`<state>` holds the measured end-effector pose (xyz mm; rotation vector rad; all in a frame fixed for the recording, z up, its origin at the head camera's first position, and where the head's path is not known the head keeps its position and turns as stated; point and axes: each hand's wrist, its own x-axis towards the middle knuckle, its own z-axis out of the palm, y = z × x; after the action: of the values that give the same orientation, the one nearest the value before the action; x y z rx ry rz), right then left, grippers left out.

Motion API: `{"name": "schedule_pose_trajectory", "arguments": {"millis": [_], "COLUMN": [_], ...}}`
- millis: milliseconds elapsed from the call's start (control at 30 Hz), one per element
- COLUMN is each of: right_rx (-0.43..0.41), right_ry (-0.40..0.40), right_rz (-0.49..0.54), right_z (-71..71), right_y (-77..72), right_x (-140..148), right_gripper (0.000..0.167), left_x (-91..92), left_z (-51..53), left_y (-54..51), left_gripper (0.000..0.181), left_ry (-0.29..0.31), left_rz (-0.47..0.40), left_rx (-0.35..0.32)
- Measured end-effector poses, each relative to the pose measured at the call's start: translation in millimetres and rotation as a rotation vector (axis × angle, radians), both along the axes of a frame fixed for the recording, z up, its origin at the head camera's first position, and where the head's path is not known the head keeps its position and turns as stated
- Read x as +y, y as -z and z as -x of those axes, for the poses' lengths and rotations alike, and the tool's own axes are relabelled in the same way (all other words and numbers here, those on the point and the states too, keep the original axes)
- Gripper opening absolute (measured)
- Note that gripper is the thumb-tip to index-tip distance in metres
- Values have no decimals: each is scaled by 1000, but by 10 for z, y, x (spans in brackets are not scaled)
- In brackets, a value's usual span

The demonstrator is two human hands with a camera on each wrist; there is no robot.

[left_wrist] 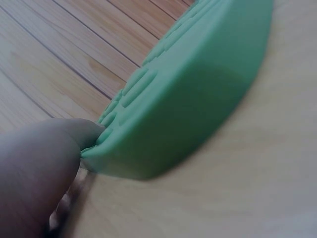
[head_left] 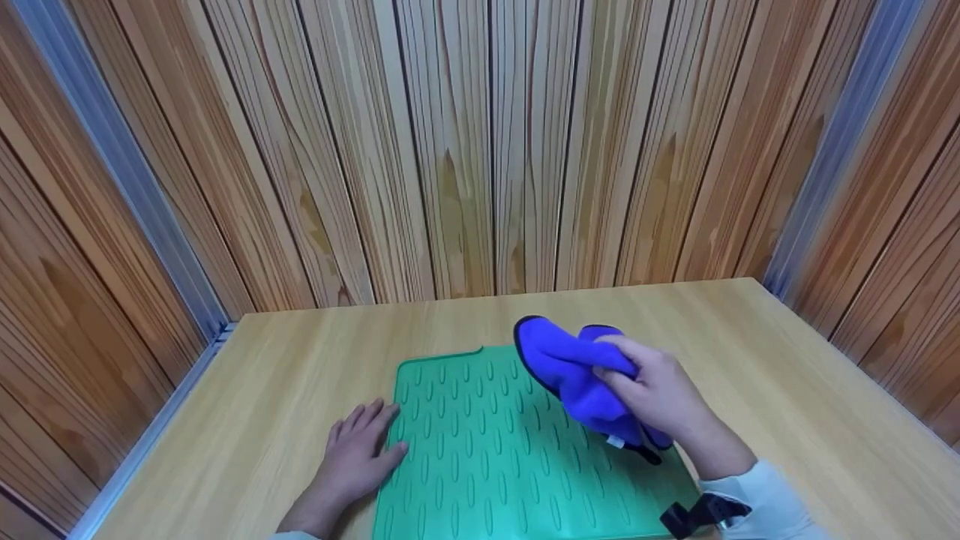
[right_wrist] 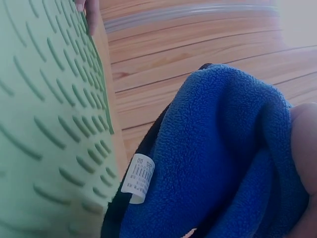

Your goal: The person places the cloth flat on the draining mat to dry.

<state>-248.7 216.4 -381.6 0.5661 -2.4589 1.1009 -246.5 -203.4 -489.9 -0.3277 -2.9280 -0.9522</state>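
Note:
A bunched blue towel (head_left: 577,375) with dark edging hangs from my right hand (head_left: 664,391), pinched between thumb and fingers above the right part of a green ridged mat (head_left: 457,480). In the right wrist view the towel (right_wrist: 198,134) looks fluffy, and a white printed label (right_wrist: 138,178) sticks out from its black border. My left hand (head_left: 356,457) lies spread at the mat's left edge, its thumb touching the mat. From the left wrist, the thumb (left_wrist: 44,163) presses the corner of the mat's raised side (left_wrist: 188,104); the other fingers are mostly hidden there.
The mat sits on a light wooden table (head_left: 247,405). Wood-panelled walls (head_left: 465,150) stand behind the table and on both sides, with metal strips (head_left: 127,150) at the corners. A black strap (head_left: 705,514) circles the right wrist.

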Motion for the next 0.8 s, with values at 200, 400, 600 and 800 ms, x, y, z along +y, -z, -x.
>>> {"name": "schedule_pose_trajectory", "arguments": {"millis": [200, 400, 600, 800], "right_rx": [5, 24, 60, 12], "right_ry": [-35, -73, -108, -139], "right_rz": [16, 18, 4, 4], "right_z": [26, 52, 96, 109], "right_y": [14, 29, 69, 118], "right_x": [-173, -359, -511, -656], "right_gripper": [24, 24, 22, 19], "left_x": [-7, -5, -6, 3], "left_z": [19, 20, 30, 21], "left_y": [6, 5, 6, 0], "left_gripper": [64, 65, 65, 65], "left_ry": [-4, -4, 0, -4], "left_rz": [10, 13, 13, 10], "left_rx": [-14, -29, -26, -25]}}
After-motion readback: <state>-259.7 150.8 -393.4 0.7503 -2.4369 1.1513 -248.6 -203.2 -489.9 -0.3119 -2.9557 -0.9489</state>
